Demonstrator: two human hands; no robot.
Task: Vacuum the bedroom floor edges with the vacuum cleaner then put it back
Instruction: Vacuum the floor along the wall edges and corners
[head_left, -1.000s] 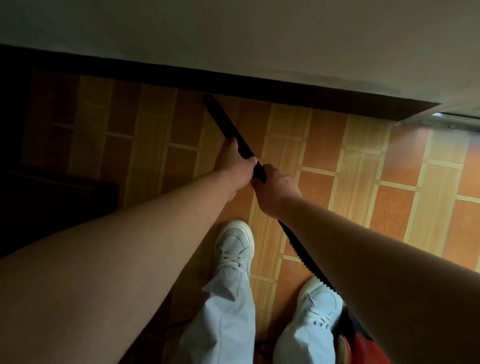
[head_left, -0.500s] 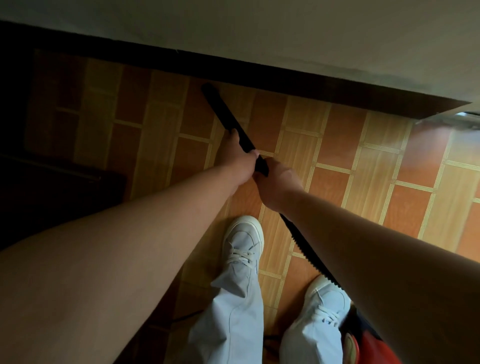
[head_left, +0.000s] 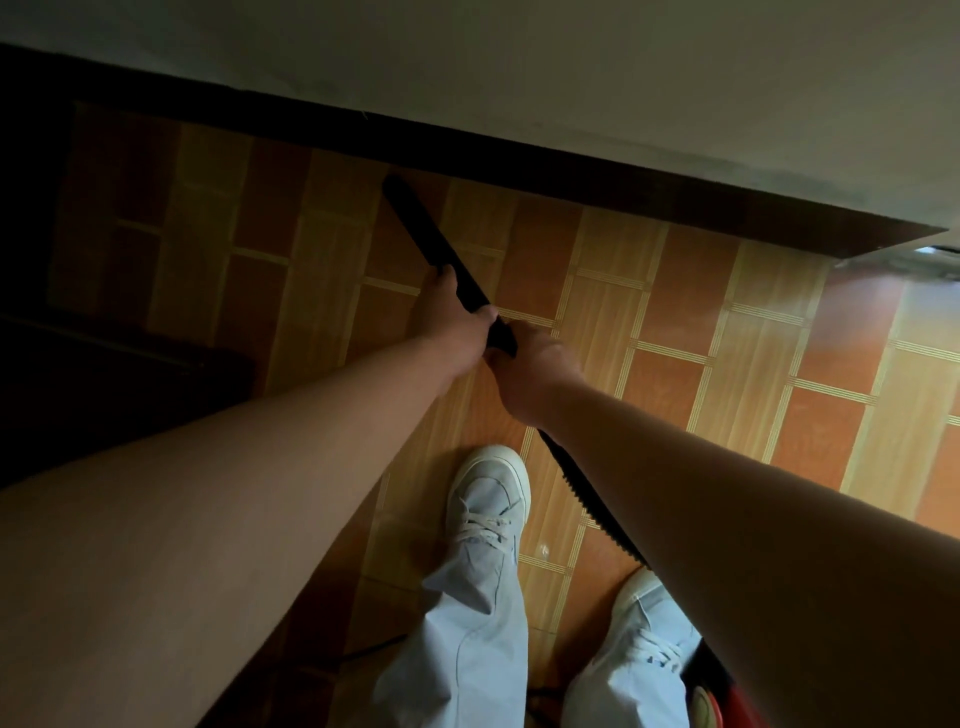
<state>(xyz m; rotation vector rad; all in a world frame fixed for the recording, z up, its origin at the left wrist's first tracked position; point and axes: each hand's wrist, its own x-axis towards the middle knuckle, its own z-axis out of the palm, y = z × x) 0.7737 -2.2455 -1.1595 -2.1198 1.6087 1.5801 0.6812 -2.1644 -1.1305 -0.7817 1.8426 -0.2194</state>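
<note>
A black vacuum wand slants from my hands up and left, its tip close to the dark skirting board at the foot of the wall. My left hand grips the wand higher up; my right hand grips it just behind, where the ribbed black hose begins. The hose runs down and right under my right forearm to the red vacuum body at the bottom edge, mostly hidden.
The floor is orange and tan wood-pattern tile. My two white shoes stand below the hands. Dark furniture fills the left side. A thin black cord lies on the floor by my left leg.
The wand tip and both hands have slid along the skirting board with me stepping forward; the grips are unchanged.
</note>
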